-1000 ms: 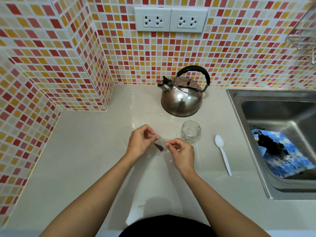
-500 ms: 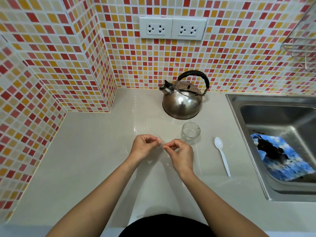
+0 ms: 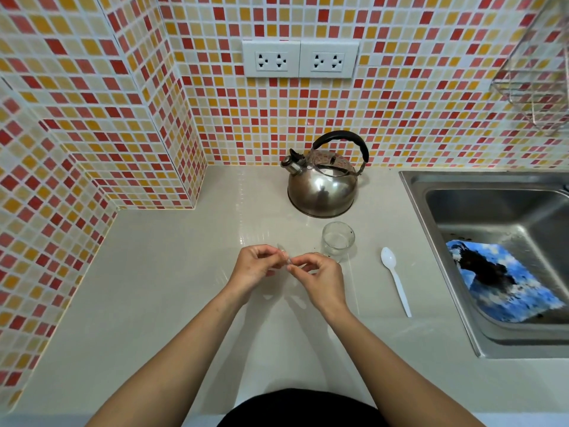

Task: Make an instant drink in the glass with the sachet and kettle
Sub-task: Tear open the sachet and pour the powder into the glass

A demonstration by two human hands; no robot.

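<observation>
My left hand point(image 3: 255, 266) and my right hand point(image 3: 317, 277) meet above the counter, both pinching a small clear sachet point(image 3: 284, 257) between the fingertips. Only a thin see-through sliver of it shows between the hands; its contents are hidden. A small clear glass point(image 3: 338, 240) stands upright just beyond my right hand, apart from it. Behind the glass sits a steel kettle point(image 3: 323, 186) with a black handle, spout pointing left. A white plastic spoon point(image 3: 395, 278) lies on the counter to the right of the glass.
The pale counter point(image 3: 160, 288) is bounded by tiled walls on the left and at the back. A steel sink point(image 3: 492, 241) on the right holds a blue and black cloth point(image 3: 498, 282). Two wall sockets point(image 3: 300, 60) sit above the kettle. A wire rack point(image 3: 535, 87) hangs at the upper right.
My hands have come together over the sachet. The dark part of the sachet seen a second ago is now hidden between the fingers. Kettle, glass and spoon have not moved.
</observation>
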